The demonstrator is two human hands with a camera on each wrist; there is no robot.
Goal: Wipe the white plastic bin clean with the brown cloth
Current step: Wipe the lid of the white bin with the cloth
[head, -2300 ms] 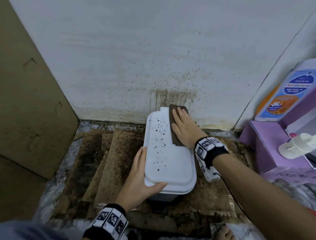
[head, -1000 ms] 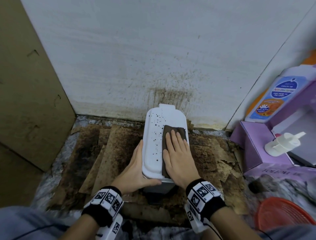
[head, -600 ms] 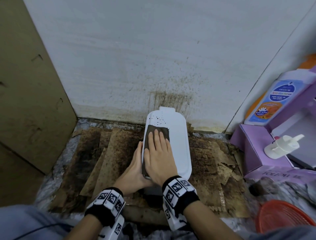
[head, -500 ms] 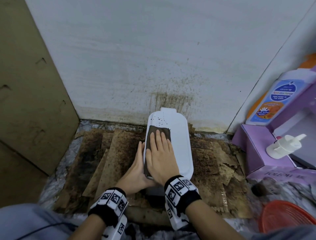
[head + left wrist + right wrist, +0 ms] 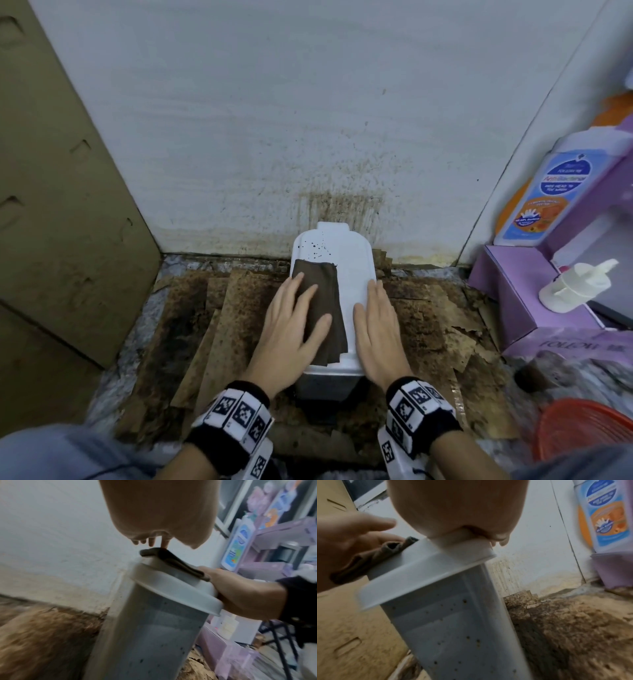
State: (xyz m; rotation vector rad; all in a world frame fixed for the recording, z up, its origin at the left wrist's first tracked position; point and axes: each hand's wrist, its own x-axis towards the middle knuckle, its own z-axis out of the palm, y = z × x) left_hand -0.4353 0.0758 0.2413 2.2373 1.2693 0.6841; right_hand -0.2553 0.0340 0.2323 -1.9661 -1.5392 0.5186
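I am handing the brown cloth (image 5: pixel 320 308) over on top of the white plastic bin (image 5: pixel 352 274), which is standing at the centre of the head frame against the stained wall (image 5: pixel 239 120). Half a second ago my right hand (image 5: pixel 378 329) was pressing the cloth along the lid's left half; now it is lying flat and spread along the lid's right edge, holding nothing, while my left hand (image 5: pixel 291 329) is resting its straight fingers on the cloth, thumb laid across it. In the left wrist view 1 fingertip is touching the cloth's far end, so I am pressing rather than pinching. The cloth is lying folded on the left half of the lid, toward the lower part of it. Dark specks (image 5: pixel 313 248) are showing only on the lid's upper left corner, beyond the cloth; the right half is looking clean. Both wrist views are showing more specks down the bin's side walls (image 5: pixel 453 635). My reading: the lid is mostly wiped, with that far corner and the sides remaining.
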